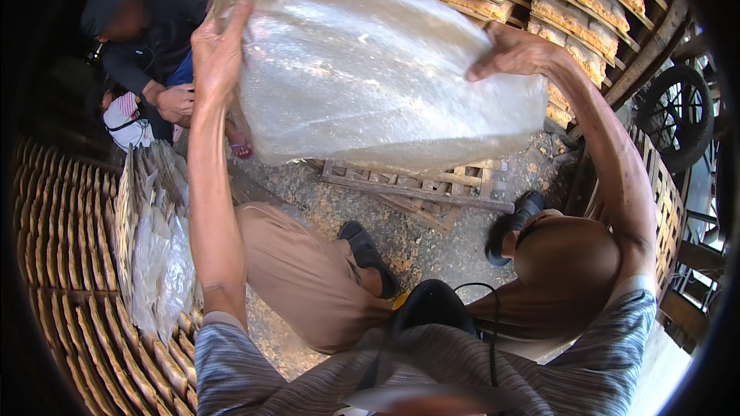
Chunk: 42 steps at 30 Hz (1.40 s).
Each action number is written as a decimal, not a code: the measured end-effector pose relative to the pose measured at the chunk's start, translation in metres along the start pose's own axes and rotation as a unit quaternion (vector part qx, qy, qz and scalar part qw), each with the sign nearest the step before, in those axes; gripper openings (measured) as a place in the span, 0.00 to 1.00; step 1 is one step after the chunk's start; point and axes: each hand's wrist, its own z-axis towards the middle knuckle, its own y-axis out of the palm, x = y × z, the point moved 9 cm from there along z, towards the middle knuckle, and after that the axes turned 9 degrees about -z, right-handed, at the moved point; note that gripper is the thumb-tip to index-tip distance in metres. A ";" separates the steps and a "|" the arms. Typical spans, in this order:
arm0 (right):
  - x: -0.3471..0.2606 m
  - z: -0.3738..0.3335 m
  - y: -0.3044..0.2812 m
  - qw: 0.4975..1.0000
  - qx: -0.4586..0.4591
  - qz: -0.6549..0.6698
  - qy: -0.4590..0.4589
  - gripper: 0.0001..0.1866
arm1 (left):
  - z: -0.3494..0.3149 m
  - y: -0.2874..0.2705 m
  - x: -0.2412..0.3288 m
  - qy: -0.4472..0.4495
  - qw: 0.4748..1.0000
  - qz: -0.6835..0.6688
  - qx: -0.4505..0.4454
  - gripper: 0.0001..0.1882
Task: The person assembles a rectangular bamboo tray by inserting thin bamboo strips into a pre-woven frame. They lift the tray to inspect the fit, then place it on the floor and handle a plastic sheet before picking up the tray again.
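A large translucent plastic sheet (pixel 370 69), creased and dotted with pale crumbs, is stretched out in front of me. My left hand (pixel 220 50) pinches its left edge, thumb pointing up. At the upper right corner, the fingers of my right hand (pixel 518 50) are closed on the opposite edge. The sheet hangs above a bamboo lattice tray (pixel 416 185) on the ground and hides part of it. Behind my right hand, orange-brown slabs (pixel 574 15) lie on stacked slatted trays.
A co-worker (pixel 158 46) in dark clothes crouches at the upper left. More plastic sheets (pixel 162 239) drape over rows of upright thin boards (pixel 69 223) on the left. A black spoked wheel (pixel 678 115) stands at the right. Crumbs litter the concrete floor (pixel 416 254) between my feet.
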 end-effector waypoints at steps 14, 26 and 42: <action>0.053 0.006 -0.055 0.937 0.232 0.252 0.070 0.35 | -0.014 -0.035 0.045 0.248 0.874 0.400 0.124 0.28; -0.070 0.008 -0.044 0.978 0.035 0.192 -0.074 0.27 | -0.050 0.128 0.050 0.041 0.978 0.053 -0.199 0.19; -0.032 0.005 -0.012 0.982 -0.086 0.144 -0.084 0.19 | -0.015 0.020 0.041 0.085 0.995 0.048 -0.021 0.13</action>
